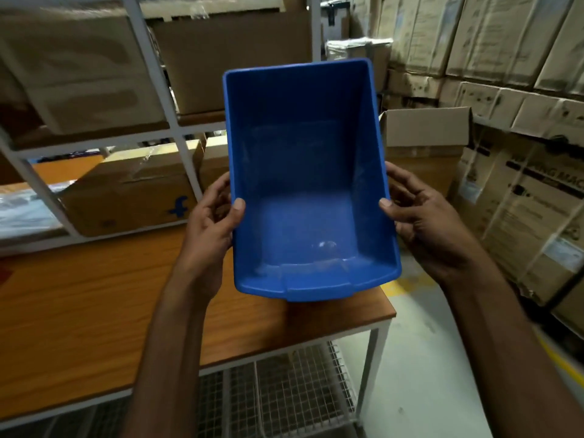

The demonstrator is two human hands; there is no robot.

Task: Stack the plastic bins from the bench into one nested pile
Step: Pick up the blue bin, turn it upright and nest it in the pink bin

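**Storeroom clutter on my feed**

At 10 o'clock I see a white metal rack [177,121] loaded with cardboard. A taped carton [132,197] with a blue "f" logo sits on its lower shelf, and a bigger plain box [234,61] sits higher, near 12. At 3 o'clock stands an open-flapped carton [423,134]. Stacked cartons [474,42] line the wall from 1 to 4, and I can only partly read the black print on one printed carton [531,210]. A wire-mesh shelf [284,390] lies at 6, and a yellow floor line [407,284] at 4.
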